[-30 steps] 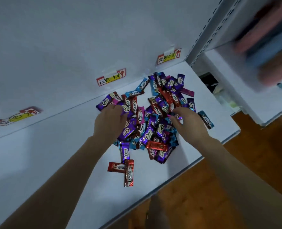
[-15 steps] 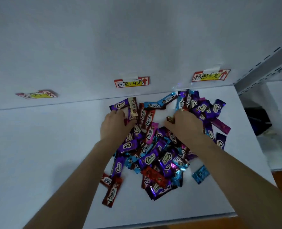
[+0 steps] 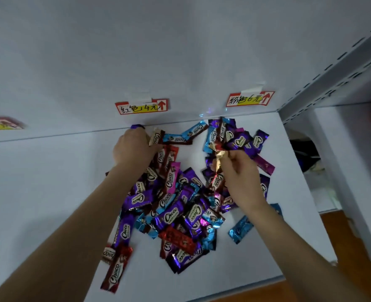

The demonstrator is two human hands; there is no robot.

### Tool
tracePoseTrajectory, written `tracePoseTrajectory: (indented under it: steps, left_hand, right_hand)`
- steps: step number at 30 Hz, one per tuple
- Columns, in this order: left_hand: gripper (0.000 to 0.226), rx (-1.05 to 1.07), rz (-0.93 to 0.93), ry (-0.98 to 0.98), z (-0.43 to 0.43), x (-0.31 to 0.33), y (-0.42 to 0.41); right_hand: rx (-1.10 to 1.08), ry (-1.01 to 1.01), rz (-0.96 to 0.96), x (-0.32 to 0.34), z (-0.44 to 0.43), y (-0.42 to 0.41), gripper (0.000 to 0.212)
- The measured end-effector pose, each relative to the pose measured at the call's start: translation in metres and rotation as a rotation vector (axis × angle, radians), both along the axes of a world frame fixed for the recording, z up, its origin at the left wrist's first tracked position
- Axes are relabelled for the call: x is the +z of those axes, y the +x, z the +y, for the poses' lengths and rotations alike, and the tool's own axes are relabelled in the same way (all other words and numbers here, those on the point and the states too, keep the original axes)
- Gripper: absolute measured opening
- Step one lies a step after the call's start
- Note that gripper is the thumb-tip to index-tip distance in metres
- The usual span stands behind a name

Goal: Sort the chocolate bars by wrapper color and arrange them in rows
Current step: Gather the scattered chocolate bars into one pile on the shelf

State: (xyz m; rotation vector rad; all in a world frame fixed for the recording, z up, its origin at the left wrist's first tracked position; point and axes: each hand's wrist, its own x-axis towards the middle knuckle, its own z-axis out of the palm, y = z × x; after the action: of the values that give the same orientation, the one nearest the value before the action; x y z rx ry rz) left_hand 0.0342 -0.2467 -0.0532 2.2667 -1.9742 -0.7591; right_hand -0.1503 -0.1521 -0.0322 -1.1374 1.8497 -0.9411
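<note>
A mixed pile of chocolate bars (image 3: 175,205) in purple, blue, red and pink wrappers lies on the white shelf (image 3: 49,192). My left hand (image 3: 132,149) is at the pile's far left edge by the back wall, fingers curled over a purple bar (image 3: 137,126) whose tip shows beyond the knuckles. My right hand (image 3: 239,168) pinches the end of a red bar (image 3: 218,162) and holds it lifted above the pile. Two red bars (image 3: 114,267) lie apart at the near left, and a blue bar (image 3: 241,228) lies alone at the right.
Price labels are taped to the back wall: a red and yellow label (image 3: 142,107) above the pile, another label (image 3: 249,98) to its right, a third label (image 3: 2,124) far left. A grey perforated shelf upright (image 3: 332,83) bounds the right side. The shelf's front edge (image 3: 245,284) runs near me.
Both hands moved toward the back wall. My left hand closed over a purple bar at the far edge, and my right hand picked up a red bar from the pile.
</note>
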Motion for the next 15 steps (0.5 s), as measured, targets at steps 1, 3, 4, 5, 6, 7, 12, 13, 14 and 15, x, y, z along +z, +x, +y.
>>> tracePoseTrajectory:
  steps: [1,3,4,5,6,7,12,13,14,15]
  left_hand:
    - [0.029,-0.011,0.023,0.000,0.001,0.003,0.000]
    - [0.019,-0.078,0.044,-0.065,0.008,0.007,-0.001]
    - [0.016,-0.122,0.053,-0.113,0.012,0.009,-0.003]
    - [0.016,-0.173,0.070,-0.155,0.017,0.009,-0.006]
    - [0.019,-0.221,0.093,-0.186,0.021,0.010,-0.009]
    - [0.023,-0.264,0.119,-0.199,0.024,0.010,-0.012]
    - [0.023,-0.321,0.292,-0.131,0.024,0.015,-0.040]
    - [0.020,-0.305,0.333,-0.098,0.022,0.016,-0.046]
    - [0.016,-0.292,0.370,-0.071,0.019,0.018,-0.053]
    - [0.011,-0.284,0.398,-0.056,0.017,0.019,-0.060]
  right_hand:
    - [-0.092,-0.013,-0.002,0.000,0.000,-0.005,0.017]
    - [-0.162,-0.017,0.092,-0.001,-0.005,-0.016,0.016]
    - [-0.147,-0.004,0.150,-0.002,-0.010,-0.020,0.014]
    - [-0.121,0.025,0.220,-0.003,-0.014,-0.023,0.015]
    - [-0.087,0.063,0.294,-0.005,-0.019,-0.026,0.020]
    - [-0.050,0.108,0.365,-0.007,-0.024,-0.027,0.025]
    - [0.091,0.229,0.549,-0.008,-0.020,-0.025,0.039]
    - [0.124,0.241,0.564,-0.006,-0.013,-0.025,0.041]
    - [0.150,0.257,0.568,-0.004,-0.006,-0.026,0.042]
    - [0.164,0.268,0.560,-0.002,0.003,-0.027,0.043]
